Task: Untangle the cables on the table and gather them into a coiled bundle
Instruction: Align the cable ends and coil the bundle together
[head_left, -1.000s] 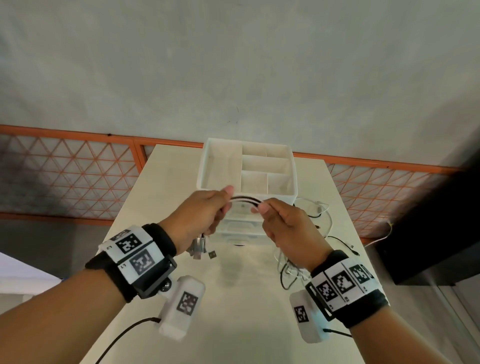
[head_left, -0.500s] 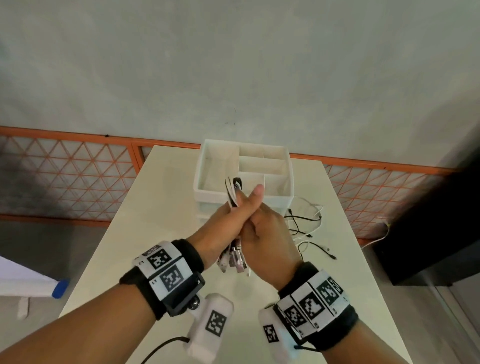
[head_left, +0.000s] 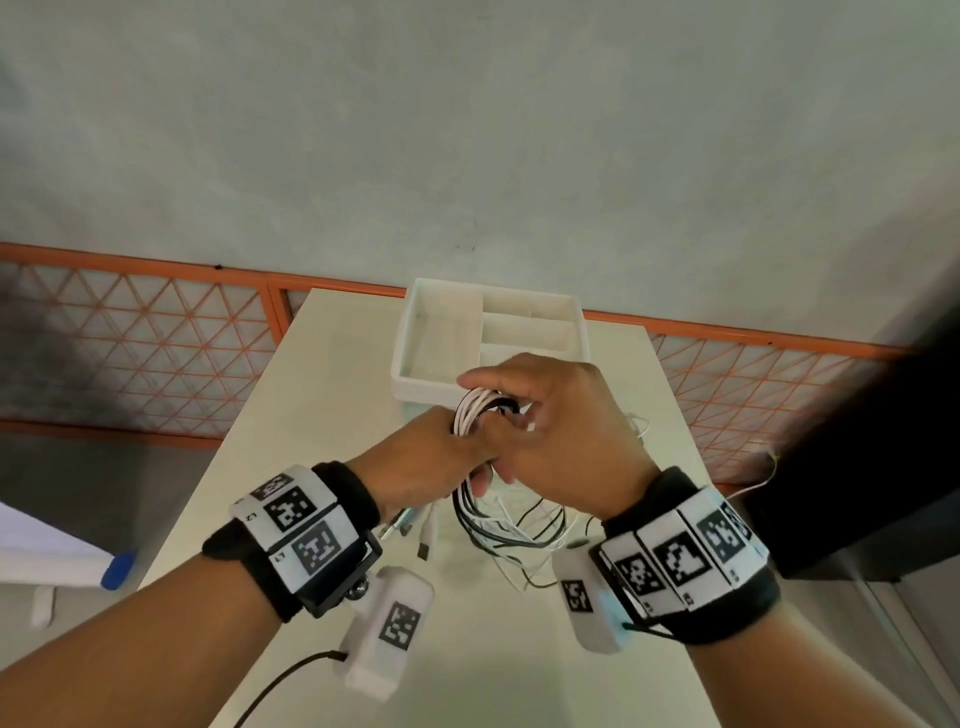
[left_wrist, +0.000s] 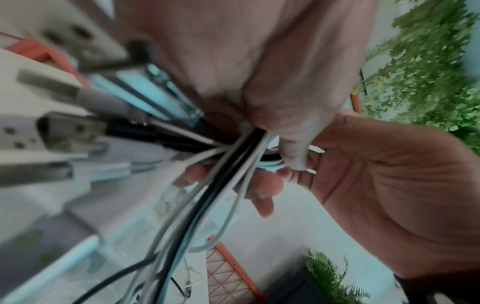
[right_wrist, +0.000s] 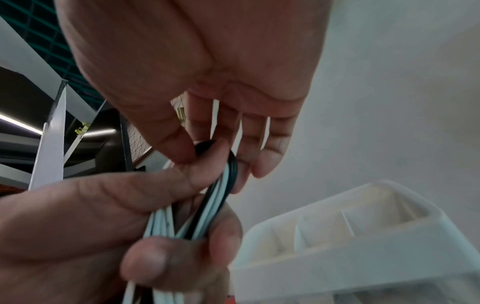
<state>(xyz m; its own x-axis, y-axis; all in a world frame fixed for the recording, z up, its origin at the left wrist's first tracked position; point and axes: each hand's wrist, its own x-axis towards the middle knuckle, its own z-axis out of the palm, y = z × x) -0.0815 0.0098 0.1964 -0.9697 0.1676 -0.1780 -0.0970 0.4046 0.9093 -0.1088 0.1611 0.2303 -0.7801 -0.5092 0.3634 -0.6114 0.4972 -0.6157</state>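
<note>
Above the table's (head_left: 332, 415) far edge, the left hand (head_left: 431, 467) clenches the upright cables (head_left: 475, 410), whose top loop the right hand (head_left: 550, 431) pinches from above.

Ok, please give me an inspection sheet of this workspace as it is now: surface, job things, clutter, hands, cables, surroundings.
Surface: pale table, its visible part mostly bare.
Job's things: bundle of white and black cables held up in a folded loop above the table; plug ends hang below the left hand.
Clutter: white compartment tray at the far end, its visible compartments look empty.
Grippers: left hand grips the bundle; right hand pinches the loop's top between thumb and fingers.
Cables: loose strands trail from the bundle onto the table, not yet gathered; a thin white cable runs off the right edge.
Surroundings: grey wall, orange mesh railing.
</note>
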